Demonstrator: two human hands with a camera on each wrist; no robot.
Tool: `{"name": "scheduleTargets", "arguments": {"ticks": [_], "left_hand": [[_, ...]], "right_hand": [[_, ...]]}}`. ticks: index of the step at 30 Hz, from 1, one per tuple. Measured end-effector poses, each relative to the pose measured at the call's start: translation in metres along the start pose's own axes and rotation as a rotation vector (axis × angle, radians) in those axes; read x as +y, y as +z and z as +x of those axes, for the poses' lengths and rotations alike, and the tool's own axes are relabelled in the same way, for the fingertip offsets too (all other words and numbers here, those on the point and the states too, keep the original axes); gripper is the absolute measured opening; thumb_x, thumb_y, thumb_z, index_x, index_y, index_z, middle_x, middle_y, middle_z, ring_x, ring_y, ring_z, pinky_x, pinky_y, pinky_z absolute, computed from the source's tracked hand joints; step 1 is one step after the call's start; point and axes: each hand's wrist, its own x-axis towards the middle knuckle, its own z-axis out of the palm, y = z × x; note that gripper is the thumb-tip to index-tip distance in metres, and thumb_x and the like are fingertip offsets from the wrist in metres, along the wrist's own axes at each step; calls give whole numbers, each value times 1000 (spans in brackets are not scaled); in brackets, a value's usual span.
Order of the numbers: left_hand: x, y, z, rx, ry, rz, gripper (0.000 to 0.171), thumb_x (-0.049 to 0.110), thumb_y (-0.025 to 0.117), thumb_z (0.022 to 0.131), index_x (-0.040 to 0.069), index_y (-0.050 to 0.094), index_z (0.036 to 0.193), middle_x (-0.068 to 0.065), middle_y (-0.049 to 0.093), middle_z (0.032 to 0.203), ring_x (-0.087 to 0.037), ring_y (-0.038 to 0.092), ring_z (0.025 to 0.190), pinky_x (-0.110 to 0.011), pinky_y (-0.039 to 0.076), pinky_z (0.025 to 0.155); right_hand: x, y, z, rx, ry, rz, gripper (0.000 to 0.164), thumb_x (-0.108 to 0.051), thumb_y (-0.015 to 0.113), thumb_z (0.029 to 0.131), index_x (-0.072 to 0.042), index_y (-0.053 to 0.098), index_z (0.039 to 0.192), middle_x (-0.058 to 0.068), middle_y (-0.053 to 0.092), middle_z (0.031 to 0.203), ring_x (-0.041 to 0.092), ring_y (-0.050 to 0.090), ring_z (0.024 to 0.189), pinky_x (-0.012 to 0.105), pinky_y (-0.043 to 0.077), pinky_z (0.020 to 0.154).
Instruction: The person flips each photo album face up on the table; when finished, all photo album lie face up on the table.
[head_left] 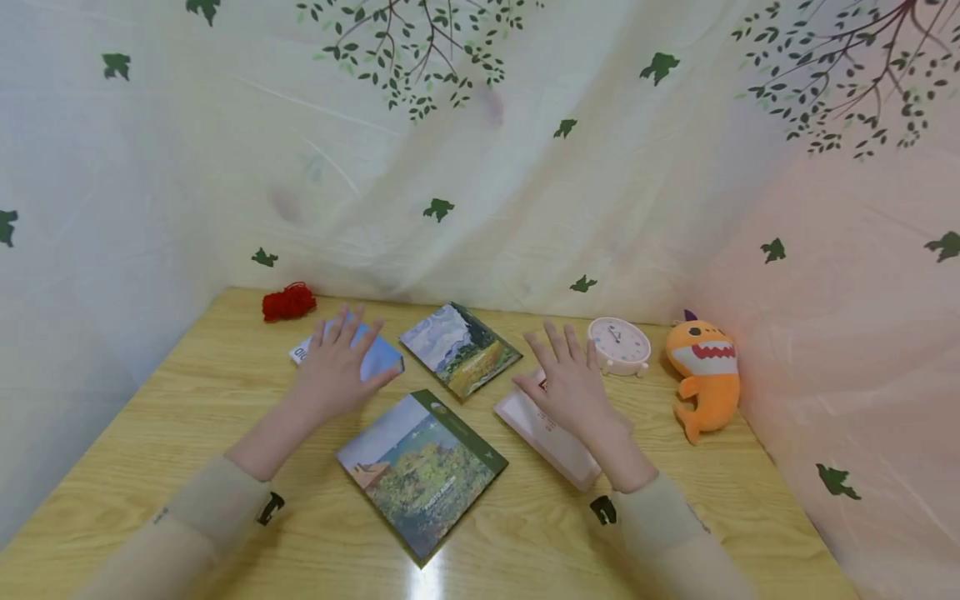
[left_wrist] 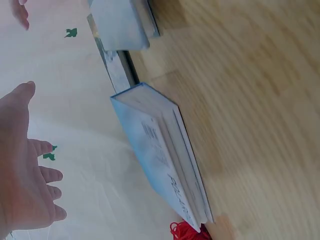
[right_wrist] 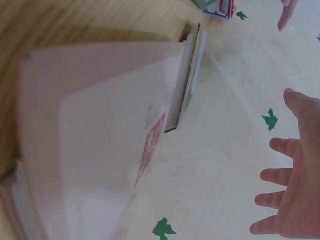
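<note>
My left hand point(head_left: 335, 371) is spread flat above a blue book point(head_left: 381, 360), which it partly covers in the head view; the left wrist view shows this book point(left_wrist: 150, 150) below and apart from the hand point(left_wrist: 25, 175). My right hand point(head_left: 572, 390) hovers with fingers splayed over a pale pink book point(head_left: 551, 442) that has a red mark on its cover. Neither hand holds anything. Between them lie a book with a green spine band and a garden painting point(head_left: 431, 479), and farther back a book with a landscape painting point(head_left: 459, 350).
A red yarn bundle point(head_left: 288, 302) sits at the back left of the wooden table point(head_left: 172, 433). At the back right stand a round pink clock point(head_left: 619, 345) and an orange plush shark point(head_left: 708, 392). A printed curtain point(head_left: 360, 192) hangs behind and along the sides.
</note>
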Motion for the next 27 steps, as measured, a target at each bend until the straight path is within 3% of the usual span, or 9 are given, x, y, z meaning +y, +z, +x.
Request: {"name": "scheduleTargets", "arguments": {"ticks": [6, 17, 27], "left_hand": [[-12, -8, 7, 32, 15, 31, 82, 61, 53, 87, 11, 31, 148, -22, 15, 155, -41, 5, 143, -62, 9, 112], [-32, -21, 22, 0, -6, -3, 83, 60, 55, 86, 7, 32, 147, -23, 13, 155, -41, 7, 143, -60, 5, 113], [-55, -16, 26, 15, -22, -28, 86, 63, 51, 87, 7, 27, 149, -21, 9, 156, -38, 1, 144, -59, 3, 113]], "right_hand": [[-4, -12, 16, -2, -17, -6, 71, -60, 47, 91, -27, 27, 150, 8, 15, 158, 35, 8, 144, 65, 11, 109], [-26, -33, 50, -80, -109, 36, 74, -67, 36, 91, -30, 17, 152, 5, 4, 159, 32, 2, 145, 62, 9, 112], [-56, -27, 79, -137, -196, 73, 74, -65, 39, 91, -30, 17, 152, 2, 2, 160, 27, -1, 146, 59, 9, 113]]}}
